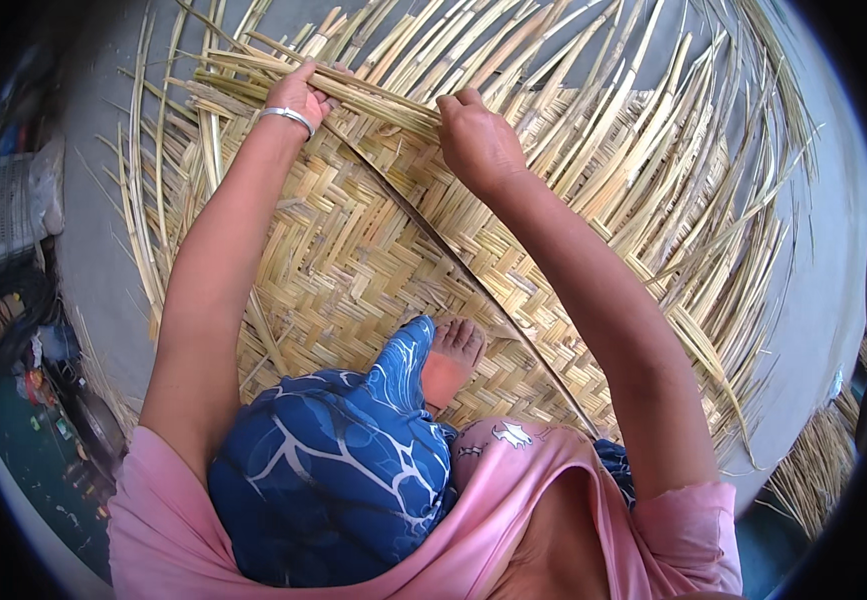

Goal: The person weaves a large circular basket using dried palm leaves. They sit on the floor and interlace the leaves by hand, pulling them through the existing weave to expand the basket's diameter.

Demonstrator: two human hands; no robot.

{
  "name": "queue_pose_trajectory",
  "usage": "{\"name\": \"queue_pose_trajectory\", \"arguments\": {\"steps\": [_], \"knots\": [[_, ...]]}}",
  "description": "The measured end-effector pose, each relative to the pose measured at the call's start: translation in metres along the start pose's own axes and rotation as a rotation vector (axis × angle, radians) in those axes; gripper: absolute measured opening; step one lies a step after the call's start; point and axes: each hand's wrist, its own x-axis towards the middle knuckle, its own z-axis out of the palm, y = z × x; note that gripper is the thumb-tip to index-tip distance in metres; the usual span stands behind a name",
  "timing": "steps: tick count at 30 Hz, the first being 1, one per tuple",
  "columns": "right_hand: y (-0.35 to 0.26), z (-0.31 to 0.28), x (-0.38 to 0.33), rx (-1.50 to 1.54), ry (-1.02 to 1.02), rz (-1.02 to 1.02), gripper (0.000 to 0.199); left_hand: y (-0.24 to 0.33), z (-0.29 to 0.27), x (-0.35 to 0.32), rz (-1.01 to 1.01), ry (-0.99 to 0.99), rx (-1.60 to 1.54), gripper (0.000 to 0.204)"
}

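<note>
Bamboo strips (373,95) under both outstretched hands (left hand (298,95), right hand (478,140)), fingers curled.

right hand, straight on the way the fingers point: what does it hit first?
The right hand points up and slightly left, its fingers already on the strip bundle lying crosswise. Straight on, it would probably meet the loose upright strips beyond; depth is unclear.

Both arms stretched forward, the left hand (298,95) closed in a grip, palm down; the right hand (478,140) curled, fingers pinching.
</note>
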Motion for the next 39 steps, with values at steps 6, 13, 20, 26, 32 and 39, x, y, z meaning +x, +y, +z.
{"name": "queue_pose_trajectory", "arguments": {"steps": [6,13,20,26,32,39], "knots": [[-0.02,0.009,0.026,0.152,-0.217,0.196,0.022,0.01,-0.002,0.013,-0.038,-0.43,0.049,0.024],[-0.018,0.016,0.021,0.248,-0.061,0.353,0.023,0.0,0.055,0.012,-0.106,-0.51,0.285,0.057],[-0.018,0.018,0.018,0.408,0.072,0.492,0.021,-0.018,0.079,0.018,0.042,-0.466,0.726,0.062],[-0.017,0.024,0.011,0.512,0.217,0.5,0.02,-0.009,0.09,0.028,-0.038,-0.511,0.927,0.043],[-0.019,0.027,0.002,0.562,0.311,0.494,0.02,-0.02,0.097,0.031,0.05,-0.654,1.468,0.03],[-0.022,0.029,-0.006,0.692,0.388,0.474,0.019,-0.022,0.097,0.024,0.064,-0.646,1.314,0.033]]}}
